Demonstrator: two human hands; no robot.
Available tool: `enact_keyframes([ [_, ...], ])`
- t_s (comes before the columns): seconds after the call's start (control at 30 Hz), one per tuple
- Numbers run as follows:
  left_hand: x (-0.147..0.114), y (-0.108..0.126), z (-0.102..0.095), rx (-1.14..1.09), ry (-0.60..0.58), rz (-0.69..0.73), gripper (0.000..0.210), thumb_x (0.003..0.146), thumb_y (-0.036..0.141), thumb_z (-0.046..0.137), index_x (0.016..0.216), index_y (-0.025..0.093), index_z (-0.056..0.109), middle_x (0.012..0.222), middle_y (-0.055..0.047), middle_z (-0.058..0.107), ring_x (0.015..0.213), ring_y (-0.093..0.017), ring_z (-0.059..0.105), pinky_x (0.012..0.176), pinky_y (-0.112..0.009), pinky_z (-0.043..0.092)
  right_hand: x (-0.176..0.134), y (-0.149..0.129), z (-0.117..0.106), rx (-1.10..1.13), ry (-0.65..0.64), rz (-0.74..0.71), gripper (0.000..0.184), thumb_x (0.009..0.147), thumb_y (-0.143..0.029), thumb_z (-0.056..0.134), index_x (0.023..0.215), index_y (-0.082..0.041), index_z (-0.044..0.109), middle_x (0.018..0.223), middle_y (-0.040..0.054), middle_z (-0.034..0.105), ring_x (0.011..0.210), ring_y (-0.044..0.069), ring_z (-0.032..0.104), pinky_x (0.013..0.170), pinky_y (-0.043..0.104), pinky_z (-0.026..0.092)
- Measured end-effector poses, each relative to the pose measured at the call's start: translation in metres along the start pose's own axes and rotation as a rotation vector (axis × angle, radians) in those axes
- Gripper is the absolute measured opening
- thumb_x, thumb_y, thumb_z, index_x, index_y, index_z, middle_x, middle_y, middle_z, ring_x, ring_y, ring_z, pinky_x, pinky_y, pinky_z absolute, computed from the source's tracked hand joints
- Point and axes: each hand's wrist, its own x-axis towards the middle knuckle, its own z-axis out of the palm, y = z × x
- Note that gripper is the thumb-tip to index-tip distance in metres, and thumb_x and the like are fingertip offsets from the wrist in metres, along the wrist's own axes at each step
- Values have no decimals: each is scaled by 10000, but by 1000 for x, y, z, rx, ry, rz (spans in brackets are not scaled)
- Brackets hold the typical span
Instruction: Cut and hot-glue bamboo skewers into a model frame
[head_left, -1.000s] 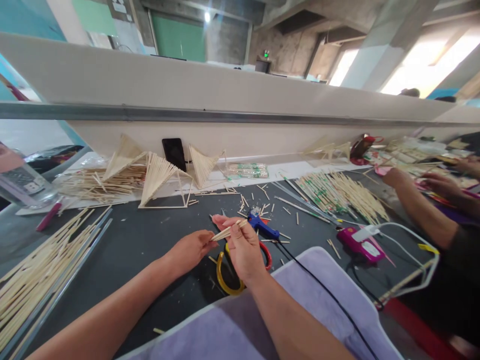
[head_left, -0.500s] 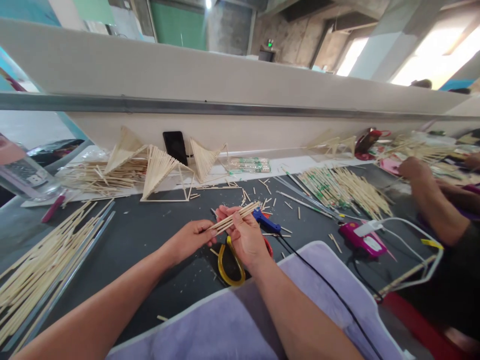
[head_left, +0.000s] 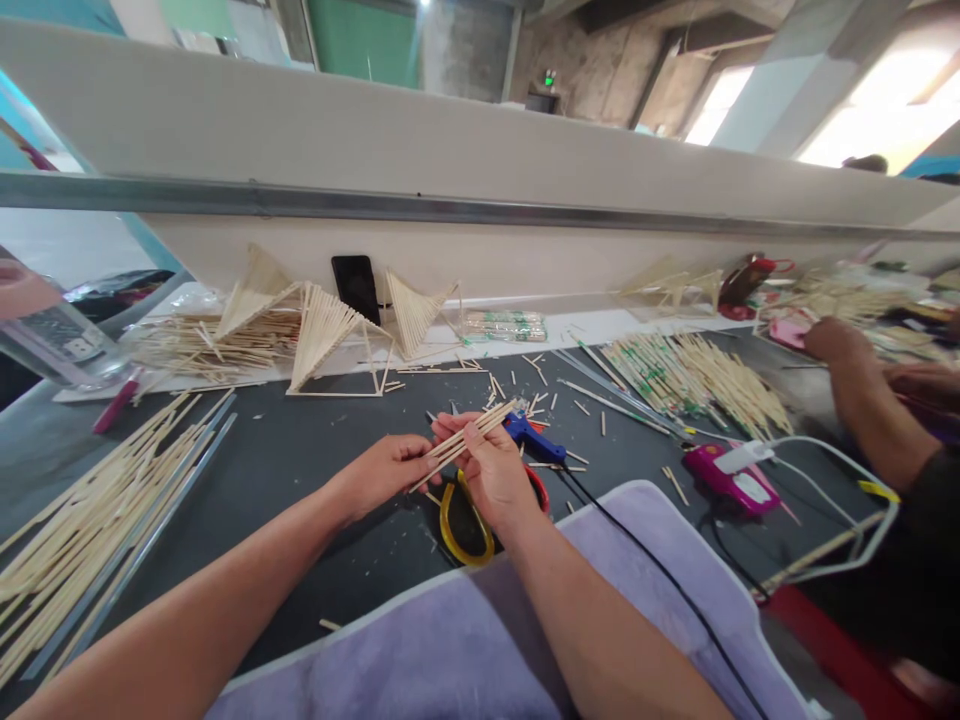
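Observation:
A small bundle of thin wooden sticks (head_left: pixel 480 428) lies slantwise between my two hands, above the dark table. My left hand (head_left: pixel 394 475) pinches the lower left end of the bundle. Around its upper part close the thumb and fingers of my right hand (head_left: pixel 491 468). Beneath my hands rest scissors with a yellow handle loop (head_left: pixel 454 535) and a red loop (head_left: pixel 538 490); my right hand hides part of them. A blue glue gun (head_left: pixel 536 438) lies just beyond my right hand, its black cord running toward me.
Long sticks (head_left: pixel 97 510) spread at the left. Stick frames (head_left: pixel 330 340) stand at the back near a phone (head_left: pixel 355 288). Cut pieces litter the middle. At the right are more sticks (head_left: pixel 694 385), a magenta power socket (head_left: pixel 731 480) and another person's arm (head_left: pixel 862 400). A purple cloth (head_left: pixel 420 650) covers the near edge.
The view has shifted slightly, so most things sit a little further right. Both hands keep hold of the sticks, with hardly any movement.

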Motion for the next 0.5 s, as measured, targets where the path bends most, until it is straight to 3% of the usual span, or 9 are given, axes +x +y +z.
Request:
enact_keyframes([
  [0.17,-1,4,-1,-9,-59,-8,271,782,369,518,802,109,591,732,-46,614,596,-108,512,548,-228,369,1,1,-3,14,-7,5,98,788,-257,581,865,-204,610,1002,44,673,965,199,617,939,420,417],
  [0.3,0,4,-4,-5,-90,-22,160,733,207,499,802,109,606,727,-40,625,584,-103,517,560,-232,393,2,0,-4,27,3,-5,88,792,-248,578,865,-207,606,994,36,676,958,196,622,949,419,410],
  [0.5,3,-5,-13,-109,-166,-94,203,677,135,491,860,126,578,842,-64,631,662,-139,595,507,-225,421,5,-7,-6,60,59,-14,89,777,-242,601,855,-199,593,959,43,685,938,202,632,922,419,435],
])
